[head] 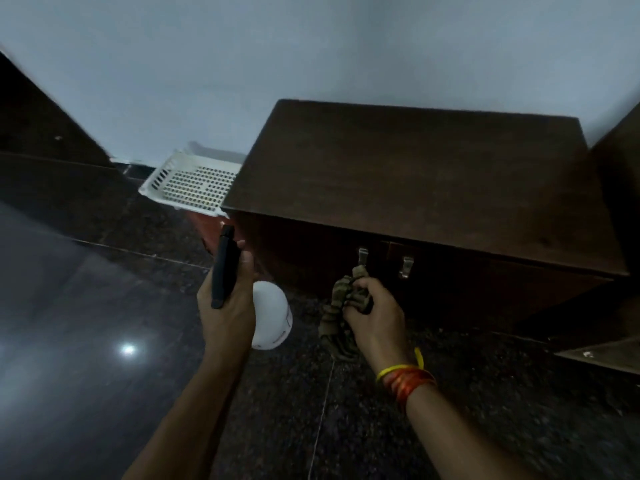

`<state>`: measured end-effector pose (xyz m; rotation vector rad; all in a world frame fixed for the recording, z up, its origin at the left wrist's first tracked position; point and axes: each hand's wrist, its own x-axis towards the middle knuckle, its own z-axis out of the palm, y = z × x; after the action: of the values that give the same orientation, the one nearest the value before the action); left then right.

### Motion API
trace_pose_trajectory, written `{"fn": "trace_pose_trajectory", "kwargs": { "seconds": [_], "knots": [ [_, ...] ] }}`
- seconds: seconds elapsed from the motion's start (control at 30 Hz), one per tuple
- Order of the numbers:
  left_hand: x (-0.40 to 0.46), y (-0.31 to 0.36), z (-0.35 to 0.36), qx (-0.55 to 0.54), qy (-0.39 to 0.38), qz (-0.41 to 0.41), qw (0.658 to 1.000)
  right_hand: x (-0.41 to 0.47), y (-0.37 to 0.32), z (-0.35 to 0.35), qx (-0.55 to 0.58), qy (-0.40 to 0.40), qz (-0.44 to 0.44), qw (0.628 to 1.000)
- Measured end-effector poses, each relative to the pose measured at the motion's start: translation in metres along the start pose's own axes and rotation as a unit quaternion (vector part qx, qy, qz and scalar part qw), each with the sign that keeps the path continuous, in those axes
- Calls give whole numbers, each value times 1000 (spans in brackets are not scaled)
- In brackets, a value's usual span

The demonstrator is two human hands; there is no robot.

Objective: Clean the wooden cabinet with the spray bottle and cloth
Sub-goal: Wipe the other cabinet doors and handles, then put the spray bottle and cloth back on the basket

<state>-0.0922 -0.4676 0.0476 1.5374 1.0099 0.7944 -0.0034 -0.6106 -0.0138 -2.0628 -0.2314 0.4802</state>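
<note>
Both hands are occupied: the spray bottle (270, 317) is gripped by the left hand (225, 306), the cloth (341, 306) bunched in the right hand (375, 313). Beyond both grips, the wooden cabinet (408, 174) could be missed if the nozzle is misaimed.

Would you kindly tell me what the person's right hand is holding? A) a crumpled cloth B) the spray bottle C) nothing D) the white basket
A: the right hand grips a crumpled cloth before the wooden cabinet, while the left hand holds the spray bottle.
</note>
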Motion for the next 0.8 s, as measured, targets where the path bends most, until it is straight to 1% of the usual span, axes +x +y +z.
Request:
{"fn": "trace_pose_trajectory", "kwargs": {
  "seconds": [0.1, 0.2, 0.33, 0.5, 0.57, 0.7, 0.8],
  "knots": [
    [6, 48, -19, 2, -3, -19, 1000, -10, -52, -12, -20, -10, -16, 1000],
    [21, 92, -39, -12, -2, -18, 1000, -13, -109, -14, -3, -22, -38, 999],
    [66, 121, -66, -30, 3, -11, 999, 2, -177, 10, 22, -34, -59, 997],
    [155, 131, -87, -32, -6, 1, 999, 43, -243, 60, 46, -39, -44, 997],
    [203, 129, -87, -36, -25, 6, 999, 75, -265, 89, 51, -20, -50, 997],
    [292, 106, -87, -25, -46, 8, 999, 134, -293, 153, 48, 10, -5, 999],
    [351, 86, -81, -41, -87, 4, 995, 179, -303, 200, 52, 30, 32, 998]
  ]
}}
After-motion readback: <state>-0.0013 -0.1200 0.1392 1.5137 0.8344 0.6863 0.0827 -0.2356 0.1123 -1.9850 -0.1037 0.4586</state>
